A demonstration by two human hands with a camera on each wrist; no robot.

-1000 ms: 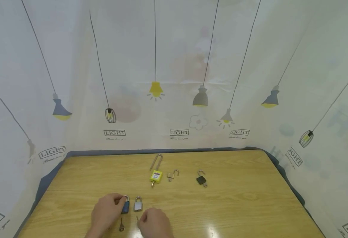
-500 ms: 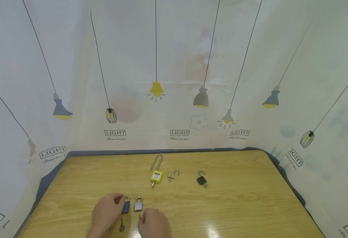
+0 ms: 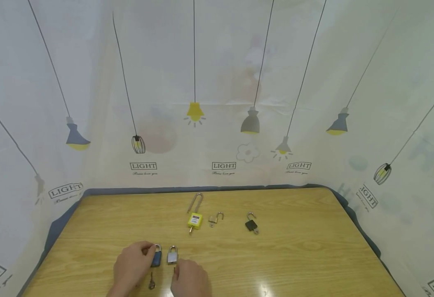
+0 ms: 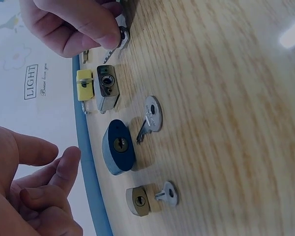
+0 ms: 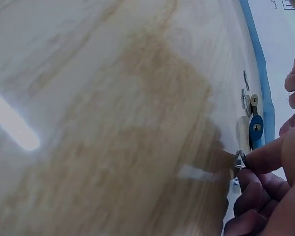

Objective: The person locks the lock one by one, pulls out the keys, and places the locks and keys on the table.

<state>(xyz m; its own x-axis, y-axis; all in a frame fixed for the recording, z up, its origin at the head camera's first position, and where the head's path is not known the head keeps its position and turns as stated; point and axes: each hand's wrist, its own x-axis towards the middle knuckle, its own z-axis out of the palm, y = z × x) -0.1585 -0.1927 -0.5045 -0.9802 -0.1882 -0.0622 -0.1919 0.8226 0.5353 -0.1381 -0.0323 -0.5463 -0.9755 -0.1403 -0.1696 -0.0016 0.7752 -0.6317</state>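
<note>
My right hand (image 3: 191,279) pinches a small key (image 4: 123,38) by its head between thumb and forefinger. The key's toothed blade points toward the keyhole end of a silver padlock (image 3: 172,255), a short way from it. My left hand (image 3: 132,264) hovers over the left end of the row with fingers loosely bent, holding nothing. Close to its fingertips in the head view is a blue padlock (image 3: 156,258), with a loose key (image 4: 153,114) lying before its keyhole. A small brass padlock (image 4: 136,200) and its key (image 4: 169,193) are hidden behind my left hand in the head view.
Farther back on the wooden table (image 3: 294,264) lie a yellow padlock (image 3: 195,220) with a long shackle, a small brass padlock (image 3: 213,219) and a black padlock (image 3: 251,225), all with raised shackles and keys inserted. A printed curtain (image 3: 217,136) surrounds the table's far edges.
My right hand has shifted slightly toward the silver padlock, and the key it holds has turned a little. My left hand and the padlocks stay where they were.
</note>
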